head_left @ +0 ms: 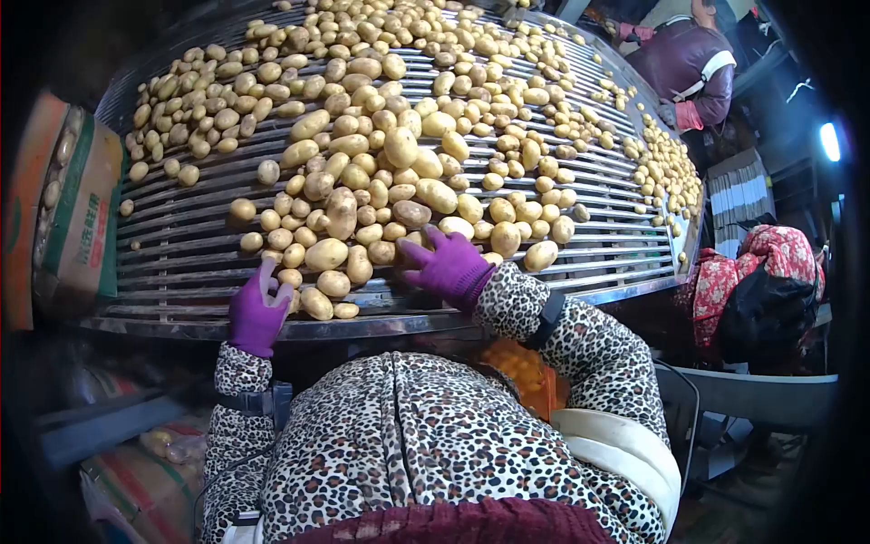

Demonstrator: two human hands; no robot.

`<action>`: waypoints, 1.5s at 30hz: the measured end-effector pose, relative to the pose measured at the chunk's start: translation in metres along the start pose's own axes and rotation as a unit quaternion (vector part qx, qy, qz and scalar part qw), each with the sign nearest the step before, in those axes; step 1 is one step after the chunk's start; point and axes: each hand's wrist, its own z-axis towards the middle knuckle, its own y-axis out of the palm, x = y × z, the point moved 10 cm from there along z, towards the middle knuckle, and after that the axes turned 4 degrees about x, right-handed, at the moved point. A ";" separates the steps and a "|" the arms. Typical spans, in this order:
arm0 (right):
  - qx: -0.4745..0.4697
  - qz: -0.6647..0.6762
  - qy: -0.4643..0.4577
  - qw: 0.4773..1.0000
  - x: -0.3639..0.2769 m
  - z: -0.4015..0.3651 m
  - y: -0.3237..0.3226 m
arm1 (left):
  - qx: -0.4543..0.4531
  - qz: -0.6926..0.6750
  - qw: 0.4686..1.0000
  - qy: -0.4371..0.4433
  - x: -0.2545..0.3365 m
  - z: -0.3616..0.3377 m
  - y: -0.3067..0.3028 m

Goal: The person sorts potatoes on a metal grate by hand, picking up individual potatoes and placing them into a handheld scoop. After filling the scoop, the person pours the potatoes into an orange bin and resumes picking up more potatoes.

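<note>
Many potatoes [341,214] lie spread over a sorting table of metal slats [199,272]. My left hand [257,313], in a purple glove, is at the table's near edge with its fingers apart. Closest to it are a few small potatoes [290,278] by the fingertips. My right hand [450,269], gloved the same way, reaches over the slats with fingers spread to the left. Its fingertips are right by a darker potato [411,214], and a pale potato [456,227] sits just beyond the knuckles. Neither hand is closed around anything.
A carton [77,208] packed with potatoes stands at the table's left end. On the right are a person in a dark jacket [680,68] and another in red floral clothing [779,254]. Below the near edge shows an orange mesh bag [521,372]. Stacked cartons [739,195] stand farther right.
</note>
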 end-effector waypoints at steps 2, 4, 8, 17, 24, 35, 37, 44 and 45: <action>0.001 0.030 0.022 0.999 0.009 0.008 0.011 | 0.007 0.032 0.999 0.011 0.006 0.001 -0.001; -0.012 0.115 0.096 0.989 0.028 0.010 0.009 | 0.012 0.060 0.998 0.033 0.013 0.002 -0.003; 0.094 0.666 0.307 0.673 0.071 -0.021 0.010 | 0.018 0.052 0.998 0.030 0.014 0.001 -0.004; 0.148 0.958 0.203 0.137 0.045 -0.065 0.001 | -0.011 0.039 0.999 0.009 -0.001 0.002 0.005; 0.152 0.965 0.202 0.062 0.044 -0.075 0.016 | -0.012 0.041 0.999 -0.003 0.002 0.003 0.003; 0.369 0.679 0.426 0.470 0.177 -0.208 0.045 | -0.016 0.007 0.999 -0.030 -0.007 0.005 0.005; 0.466 0.707 0.475 0.241 0.200 -0.256 0.033 | -0.012 -0.002 0.999 -0.033 -0.006 0.004 0.004; 0.501 0.641 0.549 0.193 0.228 -0.318 0.024 | -0.012 -0.008 0.999 -0.032 -0.005 0.003 0.004; 0.458 0.656 0.548 0.245 0.226 -0.308 0.027 | -0.017 -0.011 0.999 -0.044 -0.003 0.003 0.003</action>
